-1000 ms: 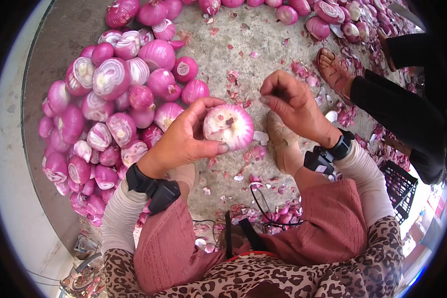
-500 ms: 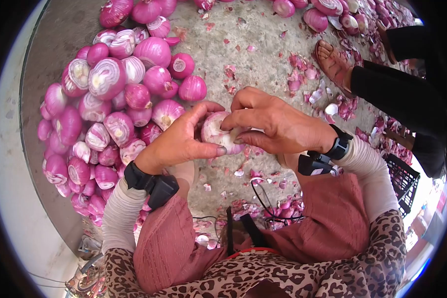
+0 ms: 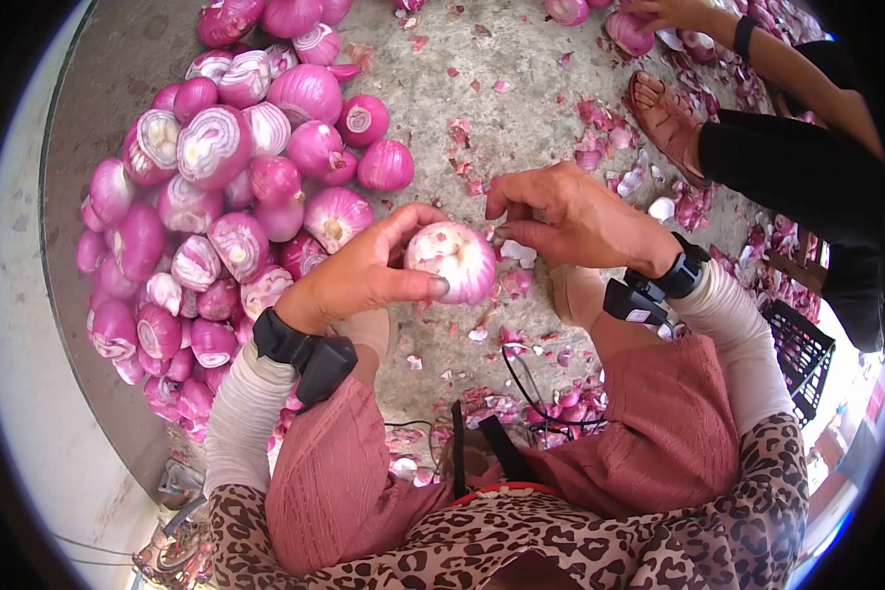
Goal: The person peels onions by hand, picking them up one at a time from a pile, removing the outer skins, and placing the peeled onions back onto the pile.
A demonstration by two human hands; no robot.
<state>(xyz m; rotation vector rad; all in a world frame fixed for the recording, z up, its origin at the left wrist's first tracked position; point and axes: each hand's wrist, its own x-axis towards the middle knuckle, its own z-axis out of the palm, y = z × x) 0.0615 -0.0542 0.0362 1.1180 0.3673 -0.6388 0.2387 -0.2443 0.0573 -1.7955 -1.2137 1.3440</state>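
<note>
Left hand (image 3: 362,272), half-curled, cradles the onion (image 3: 452,263), three o'clock from the heap (image 3: 238,244); right hand (image 3: 578,221), at the onion's two o'clock, is loosely pinched, contents unclear. Steady cradling, light touch should limit bruising.

Your held onion (image 3: 450,263) has a smooth, glossy side and a rougher, duller patch at its end. The piled onions (image 3: 305,95) look slick and shiny, while the loose skins (image 3: 600,120) seem thin and papery against the floor (image 3: 418,108), a rough, matt concrete. Your sleeves (image 3: 251,428) are wrinkled matt cloth, your trousers (image 3: 334,482) textured cloth, your top (image 3: 619,536) smoother fabric. Your wrist devices (image 3: 326,369) look like matt plastic; the crate (image 3: 795,349) resembles hard plastic.
</note>
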